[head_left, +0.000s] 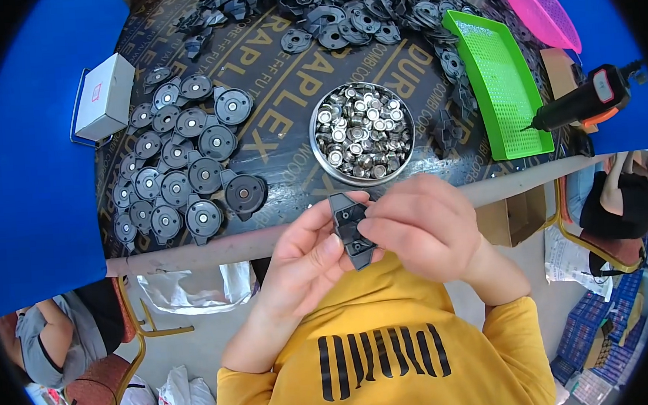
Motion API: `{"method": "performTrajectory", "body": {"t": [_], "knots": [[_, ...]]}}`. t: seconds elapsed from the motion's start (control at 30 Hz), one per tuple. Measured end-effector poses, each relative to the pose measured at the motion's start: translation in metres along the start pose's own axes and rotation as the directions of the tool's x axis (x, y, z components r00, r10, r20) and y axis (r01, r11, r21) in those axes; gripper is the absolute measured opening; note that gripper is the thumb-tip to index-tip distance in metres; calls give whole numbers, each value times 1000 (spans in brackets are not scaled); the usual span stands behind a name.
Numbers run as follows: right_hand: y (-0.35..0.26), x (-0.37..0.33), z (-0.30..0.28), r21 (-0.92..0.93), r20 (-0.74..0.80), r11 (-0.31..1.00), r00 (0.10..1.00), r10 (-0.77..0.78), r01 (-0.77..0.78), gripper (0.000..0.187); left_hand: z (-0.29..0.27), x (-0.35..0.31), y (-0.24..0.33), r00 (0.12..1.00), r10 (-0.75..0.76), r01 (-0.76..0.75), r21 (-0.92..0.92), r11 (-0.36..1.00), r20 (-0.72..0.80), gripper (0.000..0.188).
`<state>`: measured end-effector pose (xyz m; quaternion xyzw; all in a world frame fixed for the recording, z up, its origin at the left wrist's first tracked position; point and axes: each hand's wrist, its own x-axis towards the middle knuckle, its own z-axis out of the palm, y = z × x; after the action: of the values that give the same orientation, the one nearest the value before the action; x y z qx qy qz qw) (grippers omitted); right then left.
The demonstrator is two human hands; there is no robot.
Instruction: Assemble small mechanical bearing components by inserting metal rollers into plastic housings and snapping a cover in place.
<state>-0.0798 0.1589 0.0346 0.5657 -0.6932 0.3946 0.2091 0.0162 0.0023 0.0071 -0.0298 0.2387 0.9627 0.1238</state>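
Note:
My left hand [303, 257] grips a black plastic part [350, 230] by its left side, just past the table's near edge. The part is held upright, its hollow inner face with ribs and small holes showing. My right hand [428, 226] is closed, with bent fingertips pressed against the part's right side. Whatever those fingertips may pinch is hidden. Beyond my hands stands a round metal bowl [324, 160] filled with small shiny metal caps [360, 126]. To the left lie several round black plastic parts [175, 188], each with a metal piece at its centre.
A heap of black parts [361, 14] covers the far side. At right are a green plastic basket [506, 87], a pink basket [542, 7] and a black electric screwdriver [578, 105]. A white box [107, 97] stands far left. Other people sit at both sides.

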Motion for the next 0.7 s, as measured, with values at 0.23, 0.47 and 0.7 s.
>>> {"method": "performTrajectory", "body": {"t": [0.23, 0.47, 0.7], "knots": [[-2, -2, -5, -128, 28, 977, 985, -169, 171, 24, 2, -2, -1, 1000, 21, -21, 26, 999, -4, 49], [0, 1, -12, -88, 143, 968, 965, -220, 234, 28, -5, -4, 1, 999, 3, -5, 30, 1000, 46, 49], [43, 26, -15, -154, 87, 986, 993, 77, -63, 17, -16, -3, 5, 997, -66, 70, -85, 994, 50, 47]]}}
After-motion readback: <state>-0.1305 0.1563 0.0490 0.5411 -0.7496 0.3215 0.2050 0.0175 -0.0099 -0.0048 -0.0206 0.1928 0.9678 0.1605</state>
